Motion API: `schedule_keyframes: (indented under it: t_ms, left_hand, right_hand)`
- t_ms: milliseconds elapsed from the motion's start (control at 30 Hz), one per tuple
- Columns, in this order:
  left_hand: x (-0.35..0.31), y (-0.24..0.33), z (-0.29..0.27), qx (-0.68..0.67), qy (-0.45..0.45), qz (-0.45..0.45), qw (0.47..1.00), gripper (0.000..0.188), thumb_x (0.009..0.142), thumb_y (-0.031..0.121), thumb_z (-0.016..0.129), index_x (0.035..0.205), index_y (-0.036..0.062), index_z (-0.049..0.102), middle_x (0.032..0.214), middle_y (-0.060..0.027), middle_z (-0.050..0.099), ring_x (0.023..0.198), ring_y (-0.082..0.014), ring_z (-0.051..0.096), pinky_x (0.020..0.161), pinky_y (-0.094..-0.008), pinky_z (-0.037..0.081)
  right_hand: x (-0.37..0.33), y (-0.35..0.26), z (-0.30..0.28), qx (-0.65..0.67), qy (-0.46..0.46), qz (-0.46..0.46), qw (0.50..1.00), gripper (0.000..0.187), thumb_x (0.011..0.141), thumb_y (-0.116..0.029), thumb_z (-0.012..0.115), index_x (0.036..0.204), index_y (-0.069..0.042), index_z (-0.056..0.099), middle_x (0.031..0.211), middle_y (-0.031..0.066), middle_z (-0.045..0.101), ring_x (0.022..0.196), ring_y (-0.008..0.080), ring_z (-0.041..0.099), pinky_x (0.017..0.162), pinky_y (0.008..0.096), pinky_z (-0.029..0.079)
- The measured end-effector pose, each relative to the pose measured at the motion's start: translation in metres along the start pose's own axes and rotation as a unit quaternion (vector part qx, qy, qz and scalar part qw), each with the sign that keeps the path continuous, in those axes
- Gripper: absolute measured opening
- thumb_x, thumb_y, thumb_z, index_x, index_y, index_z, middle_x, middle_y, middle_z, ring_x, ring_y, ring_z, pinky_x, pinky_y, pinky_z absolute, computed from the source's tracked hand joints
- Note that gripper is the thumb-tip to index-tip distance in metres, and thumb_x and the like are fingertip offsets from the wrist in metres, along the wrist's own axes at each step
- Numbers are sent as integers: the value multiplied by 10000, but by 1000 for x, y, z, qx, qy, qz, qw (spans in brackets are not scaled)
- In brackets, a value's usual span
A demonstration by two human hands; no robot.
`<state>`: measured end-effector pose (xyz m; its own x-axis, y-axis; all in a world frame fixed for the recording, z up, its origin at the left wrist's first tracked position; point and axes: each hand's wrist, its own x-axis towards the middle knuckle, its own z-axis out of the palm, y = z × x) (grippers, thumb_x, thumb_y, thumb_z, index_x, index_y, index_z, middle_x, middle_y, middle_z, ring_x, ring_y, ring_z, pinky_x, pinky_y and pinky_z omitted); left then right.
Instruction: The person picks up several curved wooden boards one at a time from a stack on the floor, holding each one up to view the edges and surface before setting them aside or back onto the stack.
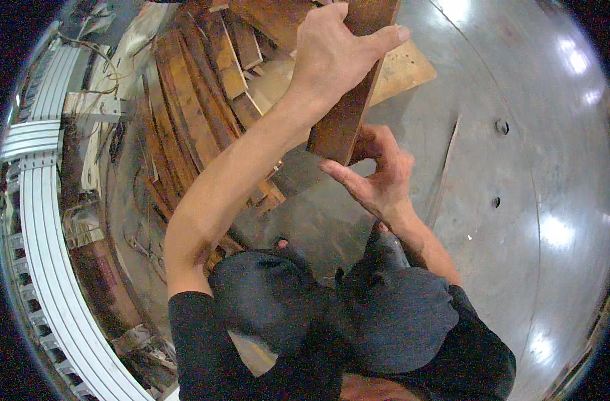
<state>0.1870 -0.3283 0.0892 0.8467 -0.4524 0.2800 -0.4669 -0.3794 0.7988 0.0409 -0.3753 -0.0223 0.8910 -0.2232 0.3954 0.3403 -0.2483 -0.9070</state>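
Note:
A dark brown wooden plank (345,121) is held up at a slant in front of me, its upper end running out of the picture's top edge. My left hand (331,50) grips it high up, the thumb stretched across its face and the other fingers partly hidden on the far edge. At the lower end is my right hand (384,170), its thumb against the bottom corner and its curled fingers partly tucked behind the board.
Stacked and scattered brown planks (191,93) lie on the left and ahead. A pale wooden board (405,70) rests on the grey floor (492,267) beyond the held plank. A thin strip (445,167) lies to the right. White metal rails (44,234) run along the far left.

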Motion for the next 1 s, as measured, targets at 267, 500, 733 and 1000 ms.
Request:
schedule_keyframes:
  t_ms: [267,500,733,1000]
  left_hand:
    - [-19,-48,-1,50,-55,-120,990,447,807,432,779,966,16,739,797,-51,736,708,-100,664,676,-304,542]
    - [-58,-31,-23,102,-45,-58,992,484,786,203,808,1196,6,643,1070,-131,717,953,-212,693,869,-344,537]
    - [-97,-40,-20,129,-81,-26,988,506,724,168,818,1163,-8,637,979,-178,701,911,-268,688,812,-349,527]
    - [-120,-59,-36,93,-162,-57,981,571,708,162,839,1206,-22,628,1090,-169,702,1000,-227,681,891,-334,518]
  right_hand:
    - [-11,3,-3,49,-112,69,990,460,817,-334,791,1054,-5,572,883,174,698,767,286,713,642,370,558]
    - [36,40,-44,274,28,197,941,389,902,-235,668,1192,5,568,1021,115,684,863,194,671,686,311,541]
    - [62,63,-48,237,87,210,945,309,938,-256,655,1048,33,650,904,97,690,765,158,665,643,284,539]
    - [54,63,-53,354,134,258,889,290,942,-269,659,989,17,650,852,75,654,747,138,625,651,280,526]
